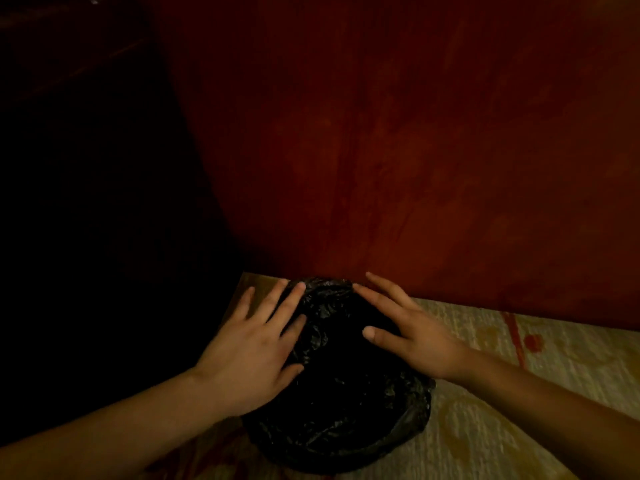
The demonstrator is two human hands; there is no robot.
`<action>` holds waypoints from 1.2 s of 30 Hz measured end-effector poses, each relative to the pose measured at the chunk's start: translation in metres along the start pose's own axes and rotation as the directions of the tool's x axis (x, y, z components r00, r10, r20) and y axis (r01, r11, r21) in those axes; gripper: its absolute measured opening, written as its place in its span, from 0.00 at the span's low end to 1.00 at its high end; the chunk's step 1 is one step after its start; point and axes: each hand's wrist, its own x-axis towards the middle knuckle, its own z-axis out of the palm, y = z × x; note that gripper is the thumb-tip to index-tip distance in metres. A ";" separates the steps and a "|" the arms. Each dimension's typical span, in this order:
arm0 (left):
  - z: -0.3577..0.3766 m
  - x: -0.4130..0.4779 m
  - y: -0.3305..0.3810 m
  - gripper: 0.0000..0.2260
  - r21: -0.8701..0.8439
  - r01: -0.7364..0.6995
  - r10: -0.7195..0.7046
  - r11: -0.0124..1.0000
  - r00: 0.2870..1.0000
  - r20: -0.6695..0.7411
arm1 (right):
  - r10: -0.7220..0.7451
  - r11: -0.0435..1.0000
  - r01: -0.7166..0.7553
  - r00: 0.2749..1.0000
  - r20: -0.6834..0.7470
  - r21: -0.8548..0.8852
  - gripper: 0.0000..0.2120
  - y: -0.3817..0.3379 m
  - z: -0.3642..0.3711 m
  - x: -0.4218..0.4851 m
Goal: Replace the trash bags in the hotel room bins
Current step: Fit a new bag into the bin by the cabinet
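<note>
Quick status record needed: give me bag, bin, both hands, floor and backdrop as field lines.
bag: crinkled black plastic trash bag, draped over the bin's top and sides
bin: hidden under the bag; shape unclear
left hand: open, fingers spread, flat on the bag's left side
right hand: open, fingers spread, on the bag's right side
floor: pale patterned carpet with red marks
backdrop: dark red wooden panel, directly behind the bag
lighting: dim

Bag-lined bin (pixel 341 403) (floor (pixel 519 393)) before wall (pixel 398 150)

We see a glossy black trash bag (pixel 341 403), a deep red-brown wood-grain panel (pixel 398 150), a pale beige carpet (pixel 485 427) with red markings.
</note>
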 end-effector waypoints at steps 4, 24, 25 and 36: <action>0.012 -0.005 -0.002 0.35 -0.054 -0.148 0.146 0.988 0.989 -0.040 | -0.098 0.995 0.095 0.979 -0.179 -0.023 0.35 -0.003 0.015 -0.028; 0.020 -0.030 0.019 0.45 -0.211 -0.241 0.217 0.947 0.967 -0.132 | -0.009 0.989 -0.066 0.864 -0.504 -0.131 0.54 0.038 0.093 -0.101; 0.017 -0.025 0.020 0.46 -0.216 -0.216 0.202 0.952 0.976 -0.087 | 0.019 0.987 -0.097 0.866 -0.500 -0.130 0.53 0.041 0.093 -0.102; 0.007 -0.012 0.020 0.46 -0.177 -0.267 0.288 0.947 0.952 0.105 | -0.055 0.998 0.050 0.916 -0.398 -0.024 0.08 0.073 0.067 -0.097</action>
